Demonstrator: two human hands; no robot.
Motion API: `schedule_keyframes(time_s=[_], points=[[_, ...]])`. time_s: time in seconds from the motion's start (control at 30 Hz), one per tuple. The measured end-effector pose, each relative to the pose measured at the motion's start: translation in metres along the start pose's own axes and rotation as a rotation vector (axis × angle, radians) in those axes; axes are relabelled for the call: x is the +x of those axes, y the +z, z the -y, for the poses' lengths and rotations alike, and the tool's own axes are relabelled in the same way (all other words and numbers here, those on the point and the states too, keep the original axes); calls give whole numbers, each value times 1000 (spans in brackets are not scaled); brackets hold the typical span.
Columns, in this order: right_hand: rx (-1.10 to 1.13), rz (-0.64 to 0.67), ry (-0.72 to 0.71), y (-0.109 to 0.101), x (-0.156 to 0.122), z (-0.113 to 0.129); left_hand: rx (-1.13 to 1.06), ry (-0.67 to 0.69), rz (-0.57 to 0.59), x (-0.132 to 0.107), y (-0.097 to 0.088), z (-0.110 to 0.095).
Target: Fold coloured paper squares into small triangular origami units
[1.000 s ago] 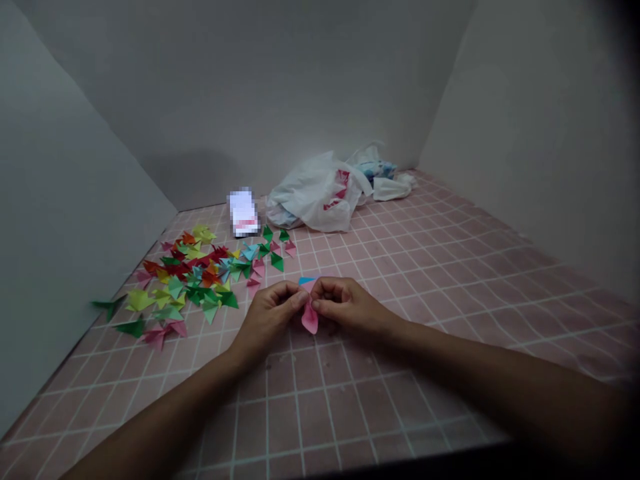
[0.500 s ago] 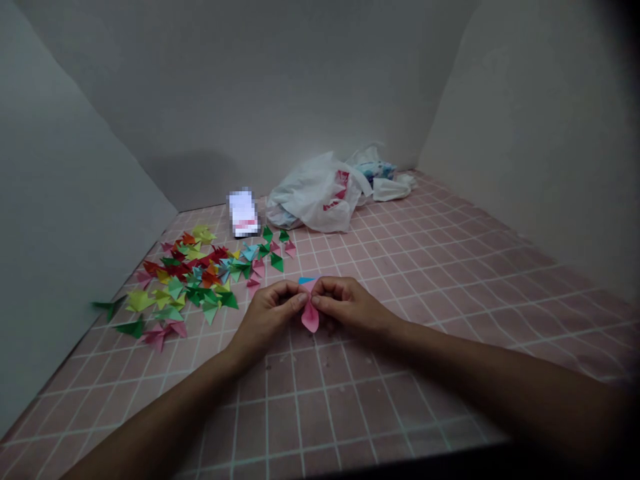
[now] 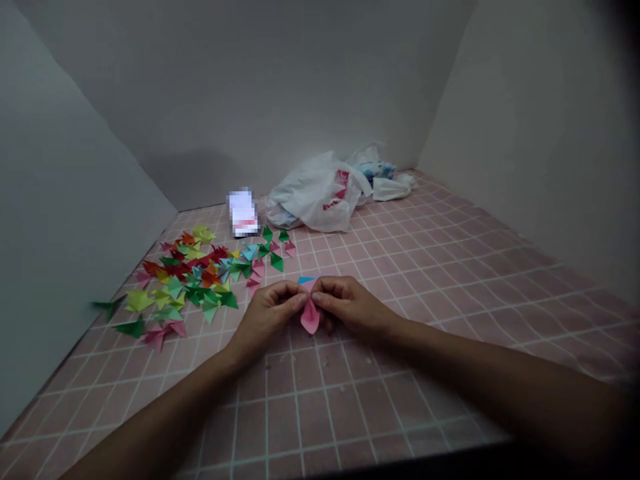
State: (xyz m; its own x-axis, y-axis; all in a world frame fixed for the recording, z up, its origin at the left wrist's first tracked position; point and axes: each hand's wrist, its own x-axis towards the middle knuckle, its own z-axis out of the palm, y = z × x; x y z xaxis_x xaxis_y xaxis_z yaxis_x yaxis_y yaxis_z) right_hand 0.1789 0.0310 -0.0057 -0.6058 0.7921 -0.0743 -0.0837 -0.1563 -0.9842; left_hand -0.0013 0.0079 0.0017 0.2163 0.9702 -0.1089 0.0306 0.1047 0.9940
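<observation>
A pink origami paper (image 3: 311, 319) is pinched between both hands, just above the pink grid-patterned surface (image 3: 360, 400). My left hand (image 3: 274, 308) is closed on its left side, thumb and forefinger together. From the other side my right hand (image 3: 347, 300) grips it in the same kind of pinch. The lower part of the paper hangs below the thumbs as a rounded, creased flap; the fingers hide much of its middle. Just beyond the fingertips shows a piece of blue paper (image 3: 306, 280), partly covered by the pink one.
Many folded paper birds (image 3: 200, 293) in red, green, yellow, pink and blue lie spread on the left. Behind them a phone (image 3: 243, 212) with a lit, blurred screen leans upright. White plastic bags (image 3: 320, 193) rest by the back wall (image 3: 300, 87). Walls enclose both sides.
The pink paper's lower flap has shifted very slightly to the left and looks more open. Both hands stay in almost the same place, still pinching it.
</observation>
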Motion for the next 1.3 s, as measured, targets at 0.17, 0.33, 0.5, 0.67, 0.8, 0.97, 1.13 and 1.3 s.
schedule_keyframes(time_s=[0.17,0.33,0.5,0.67,0.8,0.97,1.13,1.3], points=[[-13,-6,13,0,0,-1,28,1,-12,-1,1,-2],[-94,-28,-16,1,0,0,78,30,-33,-1,1,-4],[-246,-77,-74,2,-1,4,80,34,-27,-1,0,-4],[-240,-109,-75,2,-2,3,16,-2,-15,0,0,-3],[-240,-103,-69,3,-2,2,39,-3,-26,0,0,-3],[-295,-101,-100,3,-3,5,125,26,-40,-1,1,-6],[-168,-17,-52,1,-1,2,195,54,-80,0,3,-9],[-35,13,11,0,0,0,186,39,-84,0,3,-8]])
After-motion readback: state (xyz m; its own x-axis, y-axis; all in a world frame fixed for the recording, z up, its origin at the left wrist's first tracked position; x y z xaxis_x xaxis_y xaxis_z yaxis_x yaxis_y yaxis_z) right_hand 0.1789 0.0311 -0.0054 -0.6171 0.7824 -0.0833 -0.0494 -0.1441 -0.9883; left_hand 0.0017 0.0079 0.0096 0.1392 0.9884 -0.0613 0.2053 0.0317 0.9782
